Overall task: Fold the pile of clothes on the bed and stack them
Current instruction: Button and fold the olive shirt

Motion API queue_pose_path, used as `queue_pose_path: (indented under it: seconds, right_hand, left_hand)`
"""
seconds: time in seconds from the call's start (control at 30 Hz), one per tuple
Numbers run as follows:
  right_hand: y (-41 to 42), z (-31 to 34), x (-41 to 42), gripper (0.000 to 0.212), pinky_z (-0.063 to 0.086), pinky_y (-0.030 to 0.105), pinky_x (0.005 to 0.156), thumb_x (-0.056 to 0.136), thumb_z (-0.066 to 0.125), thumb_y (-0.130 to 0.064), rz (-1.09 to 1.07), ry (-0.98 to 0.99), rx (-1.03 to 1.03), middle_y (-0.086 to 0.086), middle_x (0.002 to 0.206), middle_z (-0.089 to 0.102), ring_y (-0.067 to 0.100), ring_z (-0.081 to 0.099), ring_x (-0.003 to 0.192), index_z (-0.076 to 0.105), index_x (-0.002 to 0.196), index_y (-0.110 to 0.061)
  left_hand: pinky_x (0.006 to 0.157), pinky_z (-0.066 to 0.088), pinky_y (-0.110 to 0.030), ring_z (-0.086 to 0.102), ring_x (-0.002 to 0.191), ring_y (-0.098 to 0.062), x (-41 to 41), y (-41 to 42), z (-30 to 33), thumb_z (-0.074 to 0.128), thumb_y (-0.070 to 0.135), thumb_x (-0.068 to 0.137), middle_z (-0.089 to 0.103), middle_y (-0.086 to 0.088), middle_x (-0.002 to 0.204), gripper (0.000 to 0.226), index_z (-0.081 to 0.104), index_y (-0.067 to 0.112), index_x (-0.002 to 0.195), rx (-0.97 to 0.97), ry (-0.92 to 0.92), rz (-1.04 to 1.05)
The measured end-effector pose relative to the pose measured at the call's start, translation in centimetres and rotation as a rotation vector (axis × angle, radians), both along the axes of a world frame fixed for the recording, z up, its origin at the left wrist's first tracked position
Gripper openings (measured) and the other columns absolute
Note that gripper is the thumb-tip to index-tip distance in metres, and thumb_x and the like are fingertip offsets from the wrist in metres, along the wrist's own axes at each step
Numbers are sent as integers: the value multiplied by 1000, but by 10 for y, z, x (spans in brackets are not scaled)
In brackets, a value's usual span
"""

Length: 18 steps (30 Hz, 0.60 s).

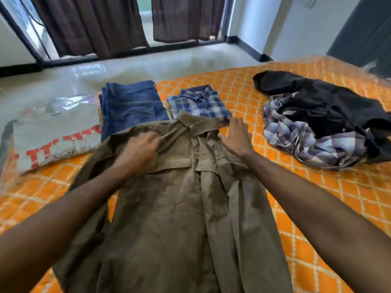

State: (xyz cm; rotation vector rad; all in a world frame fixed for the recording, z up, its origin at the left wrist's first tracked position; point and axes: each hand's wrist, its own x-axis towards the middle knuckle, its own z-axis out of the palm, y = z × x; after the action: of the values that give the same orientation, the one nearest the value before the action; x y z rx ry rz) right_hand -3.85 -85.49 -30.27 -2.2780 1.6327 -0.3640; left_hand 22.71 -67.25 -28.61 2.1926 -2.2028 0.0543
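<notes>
A brown button shirt (pixel 179 208) lies spread front-up on the orange bed (pixel 317 208), collar pointing away from me. My left hand (pixel 138 152) grips a fold of its cloth near the left shoulder, blurred. My right hand (pixel 237 137) rests flat with straight fingers on the shirt's right shoulder, beside the collar. Beyond the shirt lie folded blue jeans (pixel 131 106) and a folded blue plaid shirt (pixel 198 104), side by side. At the right sits an unfolded pile: a dark garment (pixel 330 98) over a crumpled purple plaid shirt (pixel 296 136).
A grey plastic wrap with red lettering (pixel 53 136) covers the bed's left corner. A glossy floor (pixel 127 66), dark curtains (pixel 91 24) and a window lie beyond the bed. A grey door (pixel 368 32) stands at the far right.
</notes>
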Motion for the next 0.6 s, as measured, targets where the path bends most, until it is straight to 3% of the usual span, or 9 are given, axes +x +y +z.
queue_pose_path:
  seconds: [0.07, 0.13, 0.23, 0.3, 0.37, 0.47, 0.53, 0.6]
  right_hand:
    - [30, -10, -35, 59, 39, 51, 102, 91, 65, -49, -84, -73, -29, 7, 139, 43, 34, 41, 132, 47, 138, -18]
    - [63, -18, -57, 64, 40, 50, 100, 88, 62, -60, -69, -49, -15, 5, 135, 44, 32, 42, 130, 48, 135, -19]
    - [101, -34, -82, 101, 40, 54, 107, 74, 60, -83, -81, 90, 220, 8, 145, 36, 35, 36, 137, 34, 148, -19]
    - [103, -43, -90, 111, 40, 52, 109, 70, 68, -80, -21, 131, 340, 10, 148, 34, 36, 36, 138, 26, 153, -19]
    - [89, -48, -99, 97, 45, 46, 104, 76, 78, -59, 160, 88, 360, 11, 145, 46, 34, 46, 134, 31, 151, -18]
    - [64, -37, -113, 62, 48, 37, 101, 91, 76, -28, 345, -39, 507, 7, 142, 59, 24, 58, 127, 47, 144, -14]
    - [41, -20, -129, 43, 51, 22, 92, 96, 70, -17, 378, -195, 695, 1, 133, 66, 12, 64, 115, 56, 137, -13]
    - [10, -7, -149, 35, 55, 25, 90, 96, 69, -14, 310, -319, 870, 2, 125, 71, 15, 69, 111, 63, 130, -10]
  left_hand:
    - [104, 43, -45, 47, 132, -29, -52, -13, -29, 61, 32, 93, 42, -7, 148, 54, 47, 19, 143, 89, 134, -148]
    - [111, 38, -42, 40, 139, -27, -88, -21, -56, 56, 44, 97, 36, -6, 155, 57, 42, 19, 147, 146, 289, -115]
    - [123, 14, -45, 18, 153, -24, -122, -26, -96, 26, 70, 91, 20, -3, 166, 80, 30, 24, 156, 201, 425, 46]
    - [124, -1, -47, 5, 156, -22, -131, -23, -116, 7, 73, 86, 9, -1, 170, 86, 21, 30, 160, 152, 377, 54]
    - [123, -7, -48, -1, 157, -23, -134, -22, -127, 5, 72, 88, 3, 0, 170, 83, 17, 33, 161, 106, 345, 40]
    - [123, -8, -50, -6, 157, -22, -134, -22, -132, 4, 72, 89, -3, 2, 171, 82, 12, 36, 162, 107, 323, 44]
    - [124, -8, -49, -7, 157, -21, -136, -22, -134, 3, 72, 89, -5, 2, 171, 81, 9, 36, 162, 84, 291, 51]
    - [124, -6, -49, -6, 157, -22, -136, -20, -135, 5, 73, 90, -5, 1, 171, 80, 6, 37, 162, 66, 287, 53]
